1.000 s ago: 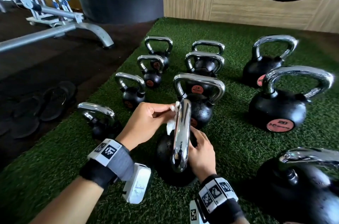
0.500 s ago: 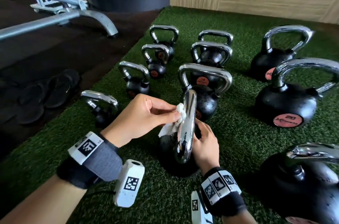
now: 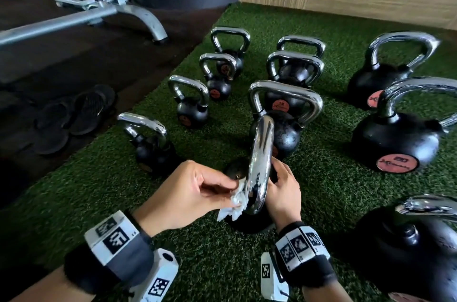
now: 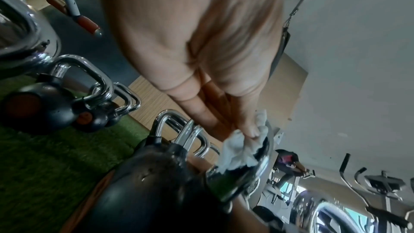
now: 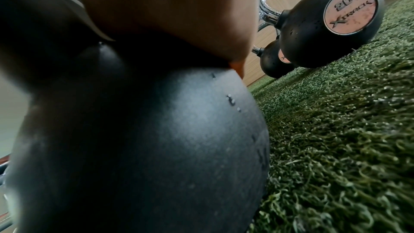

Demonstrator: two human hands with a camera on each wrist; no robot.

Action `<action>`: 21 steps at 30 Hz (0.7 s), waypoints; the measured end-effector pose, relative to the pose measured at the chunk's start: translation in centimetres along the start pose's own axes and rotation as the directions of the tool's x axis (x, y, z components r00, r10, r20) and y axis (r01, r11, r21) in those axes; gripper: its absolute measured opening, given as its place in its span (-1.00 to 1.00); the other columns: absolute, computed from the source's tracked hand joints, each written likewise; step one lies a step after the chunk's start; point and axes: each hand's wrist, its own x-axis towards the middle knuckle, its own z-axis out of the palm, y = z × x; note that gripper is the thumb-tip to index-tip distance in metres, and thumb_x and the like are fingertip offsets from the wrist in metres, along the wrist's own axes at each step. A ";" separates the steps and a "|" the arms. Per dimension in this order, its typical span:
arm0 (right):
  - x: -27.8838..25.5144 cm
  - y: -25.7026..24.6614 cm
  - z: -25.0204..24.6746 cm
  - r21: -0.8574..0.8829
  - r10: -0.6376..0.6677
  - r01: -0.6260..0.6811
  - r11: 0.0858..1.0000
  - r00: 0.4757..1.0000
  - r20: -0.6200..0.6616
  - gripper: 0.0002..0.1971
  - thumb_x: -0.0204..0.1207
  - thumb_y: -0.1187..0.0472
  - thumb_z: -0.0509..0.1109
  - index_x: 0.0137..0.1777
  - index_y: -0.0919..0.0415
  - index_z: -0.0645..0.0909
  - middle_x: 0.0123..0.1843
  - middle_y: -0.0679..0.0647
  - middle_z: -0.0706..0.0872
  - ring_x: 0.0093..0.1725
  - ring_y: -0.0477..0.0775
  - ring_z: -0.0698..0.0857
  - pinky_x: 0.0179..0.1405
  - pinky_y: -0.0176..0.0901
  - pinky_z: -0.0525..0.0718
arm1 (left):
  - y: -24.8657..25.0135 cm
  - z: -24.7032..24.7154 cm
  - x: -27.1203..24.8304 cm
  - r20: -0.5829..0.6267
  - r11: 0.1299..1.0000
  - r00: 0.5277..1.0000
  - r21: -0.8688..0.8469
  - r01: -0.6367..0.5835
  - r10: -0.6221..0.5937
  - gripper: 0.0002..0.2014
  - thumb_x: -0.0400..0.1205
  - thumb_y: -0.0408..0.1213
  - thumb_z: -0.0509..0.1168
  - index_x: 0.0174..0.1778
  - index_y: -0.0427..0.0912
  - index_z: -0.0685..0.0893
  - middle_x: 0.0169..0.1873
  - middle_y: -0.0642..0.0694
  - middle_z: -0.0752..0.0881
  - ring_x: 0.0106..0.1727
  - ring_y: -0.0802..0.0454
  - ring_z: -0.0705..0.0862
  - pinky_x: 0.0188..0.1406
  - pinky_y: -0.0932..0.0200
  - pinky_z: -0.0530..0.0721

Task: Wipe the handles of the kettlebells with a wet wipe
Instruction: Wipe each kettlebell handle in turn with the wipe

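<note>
Nearest kettlebell standing on artificial turf, its chrome handle edge-on; left hand, grip closed in a pinch on a crumpled wet wipe, presses it against the handle's near end; right hand curls against the handle's opposite side, grip extent indeterminable.

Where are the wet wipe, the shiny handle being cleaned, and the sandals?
wet wipe (image 3: 238,199), head view, crumpled white middle below the fingertips
handle (image 3: 261,153), head view, chrome top bar seen edge-on
sandals (image 3: 81,111), head view, dark sole on the floor
</note>
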 end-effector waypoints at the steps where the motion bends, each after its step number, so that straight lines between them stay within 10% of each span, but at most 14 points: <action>1: 0.0 0.0 0.0 -0.002 0.002 -0.002 1.000 1.000 0.001 -0.54 0.63 0.01 0.41 0.51 0.07 0.58 0.50 0.01 0.62 0.50 0.03 0.56 0.47 -0.12 0.45 | -0.2 0.2 -0.2 -0.007 1.000 1.000 0.006 -0.003 0.003 -0.68 0.35 -0.06 0.61 0.03 0.14 0.86 -0.01 0.21 0.89 0.01 0.17 0.89 0.03 0.30 0.82; 5: -0.3 -0.3 -0.1 -0.031 -0.029 0.030 0.999 1.000 0.009 -0.34 0.48 -0.20 0.23 0.52 0.12 0.59 0.49 0.05 0.63 0.48 0.07 0.57 0.47 -0.11 0.48 | -1.3 1.9 -1.1 -0.046 0.989 0.999 0.147 0.018 -0.011 -0.71 0.51 -0.24 0.62 0.15 0.01 0.88 0.03 0.25 0.87 -0.10 0.04 0.90 -0.14 -0.02 0.89; 8: -0.6 -0.9 -0.4 -0.098 -0.099 0.104 0.990 0.993 0.062 -0.18 0.41 -0.30 0.06 0.54 0.20 0.55 0.49 0.13 0.63 0.47 0.15 0.58 0.48 0.05 0.51 | -1.8 2.8 -1.8 -0.090 0.978 0.995 0.208 -0.017 0.037 -0.69 0.56 -0.35 0.58 0.20 0.04 0.87 0.04 0.32 0.86 -0.13 0.28 0.86 -0.20 0.20 0.85; 13: -0.7 -2.1 -2.7 -0.174 -0.178 0.181 0.968 0.984 0.033 -0.69 0.68 0.11 0.37 0.36 0.16 0.71 0.29 0.12 0.76 0.24 0.08 0.74 0.33 -0.01 0.66 | -0.5 1.3 -0.8 -0.074 0.978 0.996 0.208 -0.029 0.045 -0.63 0.53 -0.33 0.57 0.24 0.02 0.81 0.13 0.22 0.85 0.12 0.34 0.81 0.17 0.31 0.77; 17: -2.0 -4.6 -6.4 -0.051 -0.383 0.387 0.921 0.868 -0.316 -0.82 0.58 0.24 0.50 0.14 0.06 0.81 0.01 -0.01 0.80 -0.10 -0.19 0.76 -0.10 -0.41 0.68 | 1.7 -1.1 0.3 -0.124 0.998 0.991 -0.019 0.054 -0.056 -0.67 0.45 -0.14 0.50 0.15 0.09 0.83 0.04 0.18 0.89 0.04 0.22 0.86 0.04 0.38 0.78; 21: -3.7 -8.0 -9.1 -0.001 -0.654 0.658 0.753 0.748 -0.113 -0.66 0.46 0.07 0.65 0.23 0.02 0.80 0.07 -0.14 0.78 0.05 -0.14 0.76 0.04 -0.41 0.66 | 4.5 -1.8 1.0 -0.092 0.939 0.989 -0.336 0.076 -0.113 -0.70 0.40 -0.17 0.56 0.06 0.10 0.90 -0.05 -0.01 0.90 0.01 0.08 0.89 -0.05 0.32 0.81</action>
